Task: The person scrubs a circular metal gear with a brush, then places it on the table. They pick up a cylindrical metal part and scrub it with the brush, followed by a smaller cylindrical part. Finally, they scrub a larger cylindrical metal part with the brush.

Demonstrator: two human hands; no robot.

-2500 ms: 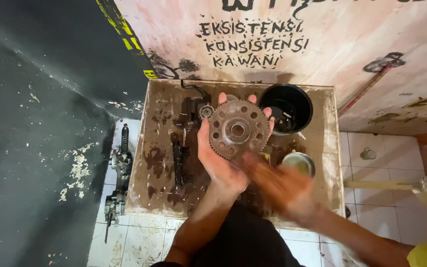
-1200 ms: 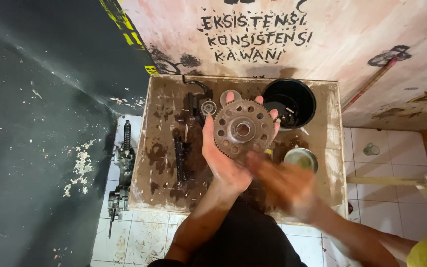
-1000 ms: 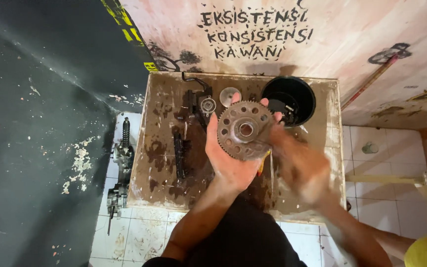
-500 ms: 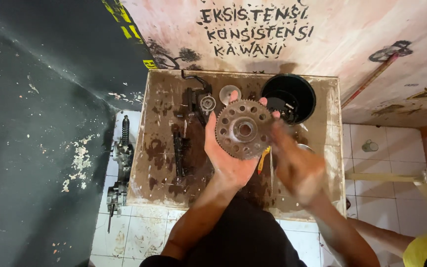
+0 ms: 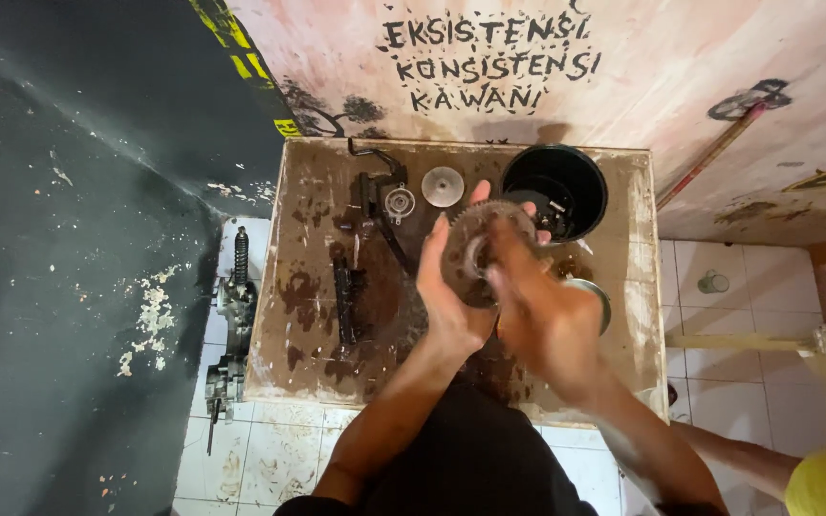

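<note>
Your left hand [image 5: 451,301] cups the toothed gear [image 5: 475,250] above the bench [image 5: 308,287], fingers [image 5: 437,250] curled along its edge. Your right hand [image 5: 542,320] lies across its face, fingers extended, gripping nothing.

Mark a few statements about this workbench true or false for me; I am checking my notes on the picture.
1. The left hand holds the round toothed metal gear. True.
2. The right hand rests on the floor tiles. False: it lies over the gear.
3. The black round bucket stands on the stained wooden table. True.
4. The small grey metal disc lies inside the bucket. False: it lies on the table, left of it.
</note>
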